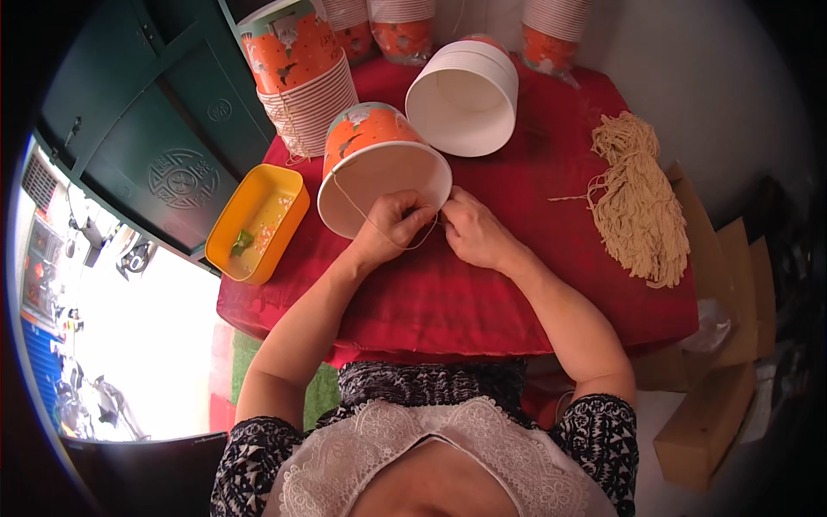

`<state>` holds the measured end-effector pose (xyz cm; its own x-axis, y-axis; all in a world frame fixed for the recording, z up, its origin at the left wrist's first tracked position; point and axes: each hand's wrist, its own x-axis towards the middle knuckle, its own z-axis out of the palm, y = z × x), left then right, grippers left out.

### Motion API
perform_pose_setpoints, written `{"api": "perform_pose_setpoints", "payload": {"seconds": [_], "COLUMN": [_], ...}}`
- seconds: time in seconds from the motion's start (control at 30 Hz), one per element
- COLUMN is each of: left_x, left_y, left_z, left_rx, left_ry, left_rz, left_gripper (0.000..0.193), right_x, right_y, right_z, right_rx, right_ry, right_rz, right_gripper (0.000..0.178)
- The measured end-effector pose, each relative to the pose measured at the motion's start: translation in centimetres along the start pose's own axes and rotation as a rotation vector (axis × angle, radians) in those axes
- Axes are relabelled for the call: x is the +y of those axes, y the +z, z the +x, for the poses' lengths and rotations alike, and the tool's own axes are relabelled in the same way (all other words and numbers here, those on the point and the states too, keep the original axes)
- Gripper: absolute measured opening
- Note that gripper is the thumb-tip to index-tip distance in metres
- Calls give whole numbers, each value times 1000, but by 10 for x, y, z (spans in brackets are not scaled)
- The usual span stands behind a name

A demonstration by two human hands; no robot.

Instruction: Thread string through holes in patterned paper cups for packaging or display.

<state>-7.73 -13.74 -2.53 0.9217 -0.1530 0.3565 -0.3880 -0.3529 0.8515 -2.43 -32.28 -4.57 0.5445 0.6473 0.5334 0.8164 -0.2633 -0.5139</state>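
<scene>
An orange patterned paper bucket lies tilted on the red cloth, its white mouth facing me. A thin beige cord is fixed at the left side of its rim and hangs in a loop toward the right side. My left hand is closed at the mouth, thumb and fingers pinching the cord near the right rim. Just outside that rim, my right hand is closed too, fingers pressed together where the cord meets the bucket. The fingertips partly hide the cord's end.
A tall bucket stack stands back left above a yellow plastic tub. White-mouthed buckets lie behind the hands, with wrapped stacks at the back. A cord bundle lies right; cardboard boxes sit beyond the table edge.
</scene>
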Motion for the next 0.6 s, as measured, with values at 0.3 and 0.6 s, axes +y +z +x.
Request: {"api": "perform_pose_setpoints", "payload": {"seconds": [0.3,0.6], "left_x": [2,-10], "left_y": [4,15], "left_z": [2,-2], "left_rx": [26,10], "left_ry": [12,105], "left_rz": [201,362], "left_gripper": [14,14], "right_x": [3,4], "right_y": [-3,-3], "right_z": [-2,0], "right_rx": [-7,17], "right_ry": [57,184], "right_rz": [81,197], "right_gripper": [7,9]}}
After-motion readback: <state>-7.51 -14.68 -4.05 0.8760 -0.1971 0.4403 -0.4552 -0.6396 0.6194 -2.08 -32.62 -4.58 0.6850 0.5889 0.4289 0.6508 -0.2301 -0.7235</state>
